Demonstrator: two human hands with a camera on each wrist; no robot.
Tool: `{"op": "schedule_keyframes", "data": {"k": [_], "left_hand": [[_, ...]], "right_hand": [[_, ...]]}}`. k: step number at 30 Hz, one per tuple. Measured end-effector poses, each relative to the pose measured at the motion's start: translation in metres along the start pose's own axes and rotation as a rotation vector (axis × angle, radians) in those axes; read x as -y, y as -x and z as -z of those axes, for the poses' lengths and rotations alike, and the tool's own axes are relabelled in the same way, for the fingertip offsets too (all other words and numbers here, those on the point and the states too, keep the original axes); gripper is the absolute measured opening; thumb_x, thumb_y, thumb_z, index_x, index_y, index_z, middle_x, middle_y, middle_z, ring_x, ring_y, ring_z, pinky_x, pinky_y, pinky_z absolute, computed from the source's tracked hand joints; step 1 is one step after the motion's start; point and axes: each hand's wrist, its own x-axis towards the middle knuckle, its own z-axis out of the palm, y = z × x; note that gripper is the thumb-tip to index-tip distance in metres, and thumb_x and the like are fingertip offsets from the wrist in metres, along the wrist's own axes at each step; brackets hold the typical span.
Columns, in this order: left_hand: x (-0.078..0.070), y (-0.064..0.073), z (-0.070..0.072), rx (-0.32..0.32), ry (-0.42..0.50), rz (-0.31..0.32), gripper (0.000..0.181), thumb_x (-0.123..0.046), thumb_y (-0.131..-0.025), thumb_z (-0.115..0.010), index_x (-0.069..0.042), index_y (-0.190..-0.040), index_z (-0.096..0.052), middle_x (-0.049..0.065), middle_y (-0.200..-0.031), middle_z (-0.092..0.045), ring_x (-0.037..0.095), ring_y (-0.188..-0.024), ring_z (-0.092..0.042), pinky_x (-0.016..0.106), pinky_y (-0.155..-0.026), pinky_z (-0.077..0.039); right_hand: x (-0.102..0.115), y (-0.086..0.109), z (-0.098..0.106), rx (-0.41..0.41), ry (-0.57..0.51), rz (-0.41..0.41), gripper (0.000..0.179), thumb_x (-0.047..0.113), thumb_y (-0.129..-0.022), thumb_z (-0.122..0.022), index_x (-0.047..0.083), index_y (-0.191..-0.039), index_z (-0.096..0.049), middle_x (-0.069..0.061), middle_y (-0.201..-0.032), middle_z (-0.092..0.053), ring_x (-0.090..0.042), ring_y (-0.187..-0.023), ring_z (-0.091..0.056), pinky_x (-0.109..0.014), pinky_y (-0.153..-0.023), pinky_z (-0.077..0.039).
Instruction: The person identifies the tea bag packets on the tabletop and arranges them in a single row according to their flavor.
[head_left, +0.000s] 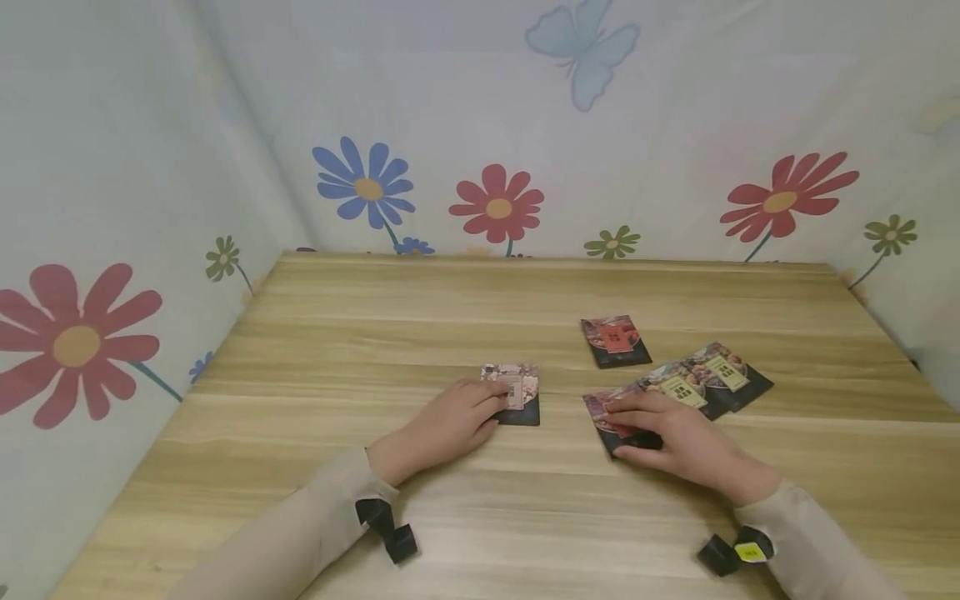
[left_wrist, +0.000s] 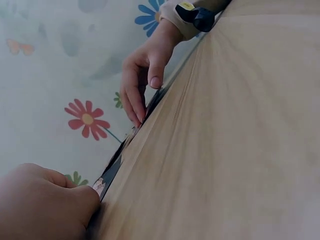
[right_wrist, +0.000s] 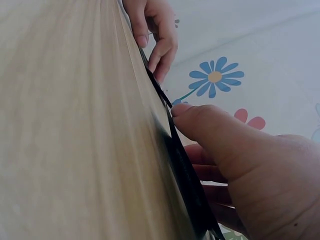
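Note:
A flat, pocket-sized packet with a pale label and a dark lower end (head_left: pixel 530 414) lies on the wooden table. My left hand (head_left: pixel 453 417) rests its fingers on that label, with the thumb by the lower edge. To the right, my right hand (head_left: pixel 678 437) touches a red-labelled packet (head_left: pixel 596 408), fingers over its face and thumb near its bottom edge. This packet lies at the near-left end of an overlapping row. Two yellow-labelled packets, a middle one (head_left: pixel 682 390) and a far-right one (head_left: pixel 725 372), continue the row. Both hands partly hide the packets under them.
Another red-labelled packet (head_left: pixel 617 340) lies apart, farther back. The wooden table (head_left: pixel 420 325) meets a flower-printed backdrop (head_left: pixel 427 100) at its rear and left edges. Black straps with small devices, left (head_left: pixel 390 533) and right (head_left: pixel 731 552), sit on the wrists.

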Motion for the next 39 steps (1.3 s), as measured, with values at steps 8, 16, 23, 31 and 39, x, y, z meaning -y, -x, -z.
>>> {"op": "schedule_keyframes", "data": {"k": [8, 16, 23, 31, 39], "left_hand": [[0.002, 0.015, 0.003, -0.042, 0.017, 0.000, 0.027, -0.025, -0.092, -0.062, -0.008, -0.113, -0.065, 0.008, -0.130, -0.061, 0.024, -0.118, -0.058, 0.039, -0.106, -0.044], [0.005, 0.018, 0.009, -0.030, 0.027, -0.001, 0.027, -0.028, -0.094, -0.061, -0.009, -0.112, -0.063, 0.008, -0.126, -0.061, 0.024, -0.118, -0.058, 0.036, -0.106, -0.046], [0.008, 0.023, 0.012, -0.006, 0.030, -0.032, 0.037, -0.028, -0.094, -0.060, -0.008, -0.125, -0.061, 0.009, -0.128, -0.060, 0.023, -0.119, -0.057, 0.037, -0.104, -0.047], [0.011, 0.028, 0.015, -0.038, 0.043, -0.076, 0.037, -0.026, -0.093, -0.062, -0.007, -0.125, -0.062, 0.010, -0.125, -0.061, 0.024, -0.116, -0.058, 0.037, -0.103, -0.048], [0.011, 0.027, 0.015, -0.026, 0.038, -0.060, 0.034, -0.025, -0.092, -0.062, -0.008, -0.121, -0.063, 0.009, -0.122, -0.061, 0.022, -0.113, -0.059, 0.036, -0.102, -0.048]], "right_hand": [[-0.003, 0.003, 0.001, -0.013, 0.015, 0.003, 0.041, 0.039, -0.075, -0.079, 0.018, -0.108, -0.073, 0.004, -0.118, -0.067, -0.016, -0.110, -0.061, -0.042, -0.095, -0.049], [-0.002, 0.001, 0.002, -0.025, 0.003, 0.024, 0.042, 0.039, -0.075, -0.079, 0.016, -0.109, -0.073, 0.003, -0.117, -0.067, -0.016, -0.109, -0.061, -0.040, -0.093, -0.050], [-0.001, -0.001, 0.002, -0.025, -0.007, 0.047, 0.041, 0.040, -0.077, -0.078, 0.016, -0.110, -0.072, 0.001, -0.117, -0.067, -0.018, -0.109, -0.061, -0.041, -0.092, -0.051], [0.001, -0.002, 0.004, 0.020, 0.000, 0.041, 0.043, 0.042, -0.079, -0.075, 0.015, -0.112, -0.071, -0.001, -0.119, -0.066, -0.021, -0.110, -0.061, -0.042, -0.090, -0.053], [0.003, -0.001, 0.004, 0.055, 0.008, 0.006, 0.045, 0.041, -0.079, -0.076, 0.015, -0.115, -0.070, -0.001, -0.122, -0.065, -0.022, -0.113, -0.060, -0.046, -0.094, -0.051]]}}
